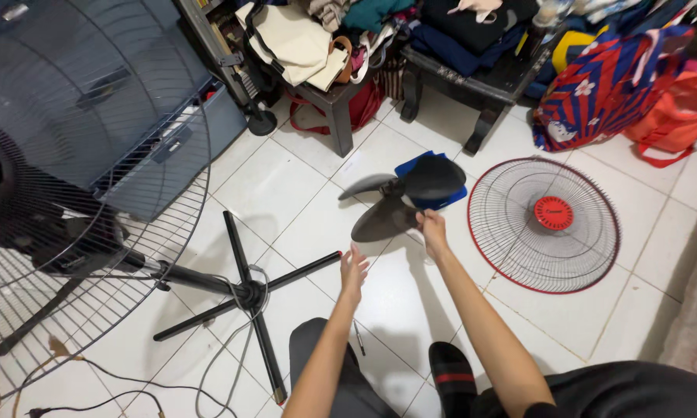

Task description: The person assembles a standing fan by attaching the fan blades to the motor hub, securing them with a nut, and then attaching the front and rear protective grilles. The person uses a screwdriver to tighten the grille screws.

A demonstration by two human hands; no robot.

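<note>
My right hand (432, 230) reaches forward and grips a dark grey three-bladed fan propeller (406, 197) by the lower blade's edge, held just above the white tiled floor. A blue cloth (451, 200) lies under and behind the propeller. My left hand (354, 272) hovers open beside it, fingers apart, holding nothing. A stand fan lies tipped at the left, its rear wire guard (93, 255) and motor (70, 248) close to me, its black cross-shaped base (249, 292) in front of my knee.
The fan's front grille (546, 224), red-rimmed with a red centre cap, lies flat on the floor at right. Dark wooden benches (488, 85) piled with clothes and colourful bags (608, 85) line the far side. A power cord (132, 383) trails at bottom left.
</note>
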